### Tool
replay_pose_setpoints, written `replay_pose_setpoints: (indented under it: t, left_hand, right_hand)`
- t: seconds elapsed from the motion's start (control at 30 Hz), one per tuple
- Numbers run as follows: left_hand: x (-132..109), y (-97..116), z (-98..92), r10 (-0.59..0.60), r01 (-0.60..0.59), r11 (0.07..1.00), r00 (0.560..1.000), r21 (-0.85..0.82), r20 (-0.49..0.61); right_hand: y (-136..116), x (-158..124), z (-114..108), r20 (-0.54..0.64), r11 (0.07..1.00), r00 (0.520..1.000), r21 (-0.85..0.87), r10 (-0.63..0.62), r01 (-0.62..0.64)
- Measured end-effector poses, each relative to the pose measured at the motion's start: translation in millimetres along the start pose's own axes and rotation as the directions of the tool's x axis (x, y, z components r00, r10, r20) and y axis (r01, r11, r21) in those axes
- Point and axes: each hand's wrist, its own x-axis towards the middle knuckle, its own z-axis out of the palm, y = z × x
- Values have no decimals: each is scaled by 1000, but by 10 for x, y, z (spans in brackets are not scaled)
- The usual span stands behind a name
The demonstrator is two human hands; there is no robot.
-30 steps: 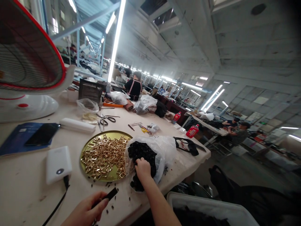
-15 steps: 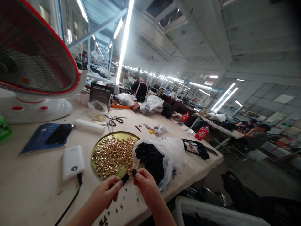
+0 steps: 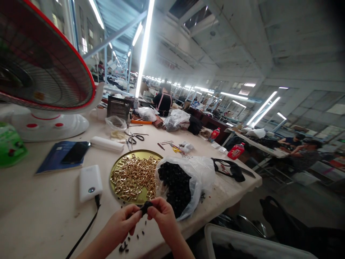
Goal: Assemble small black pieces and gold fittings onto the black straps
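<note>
The counter (image 3: 40,205) carries everything around the grip. Far up and to the left of the grip stands a red-rimmed fan (image 3: 40,72), with a blue notebook (image 3: 58,158) and a dark phone lying on it nearer in. Just above the grip sits the round gold tray (image 3: 118,167) heaped with gold metal clips (image 3: 133,176), and up and to the right, touching the tray, a clear plastic bag (image 3: 199,172) holds a mound of black pieces (image 3: 175,183). Left of the grip lies a white power bank (image 3: 90,181) with its black cable trailing toward the near edge. The left hand (image 3: 121,223) and right hand (image 3: 161,217) meet fingertip to fingertip, both pinched closed on one small black piece (image 3: 146,207) held between them just above the counter. Tiny black bits (image 3: 124,246) lie scattered below the grip.
</note>
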Motion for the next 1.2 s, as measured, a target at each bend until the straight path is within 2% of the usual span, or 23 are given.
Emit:
replay_pose_setpoints:
  t: [0.1, 0.23, 0.4, 0.5, 0.57, 0.63, 0.67, 0.73, 0.8, 0.87, 0.97, 1.07, 1.13, 1.2]
  left_hand:
    - [-10, -23, 9, 49, -48, 998, 998, 46, -33]
    - [113, -130, 27, 143, -139, 988, 987, 68, -67]
    - [317, -313, -45, 66, -68, 998, 987, -11, -145]
    - [293, -403, -157, 29, -39, 997, 986, -60, -165]
    - [220, -440, -227, 7, -25, 995, 985, -101, -174]
    - [134, -453, -276, -10, -16, 990, 982, -138, -190]
    - [94, -452, -293, -18, -13, 988, 980, -154, -199]
    - [27, -442, -315, -32, -8, 984, 976, -179, -217]
    - [-22, -431, -333, -44, -1, 981, 972, -195, -231]
    - [-55, -427, -353, -52, 3, 980, 969, -201, -240]
    - [-81, -437, -385, -48, 2, 981, 971, -193, -233]
    - [-98, -442, -391, -41, 12, 987, 983, -162, -178]
    - [-110, -431, -372, -38, 25, 994, 991, -103, -127]
    - [-121, -410, -338, -38, 35, 999, 995, -36, -88]
  right_hand:
    - [-19, -38, -30, -55, 999, 998, -43, -28, 25]
    - [33, -20, -46, 24, 998, 1000, -55, -19, 21]
    - [296, 158, -198, -123, 916, 986, -396, -117, 60]
    - [440, 114, -227, -126, 889, 986, -457, -109, 40]
    - [507, -15, -134, -34, 839, 996, -542, -77, 46]
    - [558, -173, 40, 149, 728, 987, -671, -55, 142]
    - [584, -245, 142, 263, 650, 963, -723, -54, 234]
    - [652, -349, 343, 462, 502, 884, -750, -67, 430]
    - [742, -389, 501, 552, 407, 830, -743, -76, 531]
    - [826, -371, 589, 539, 370, 840, -769, -63, 521]
    - [859, -280, 587, 465, 385, 885, -812, -29, 439]
    - [755, -190, 479, 395, 424, 917, -822, -56, 380]
    - [648, -155, 389, 255, 579, 963, -773, -94, 261]
    - [548, -140, 313, 72, 804, 997, -589, -39, 74]
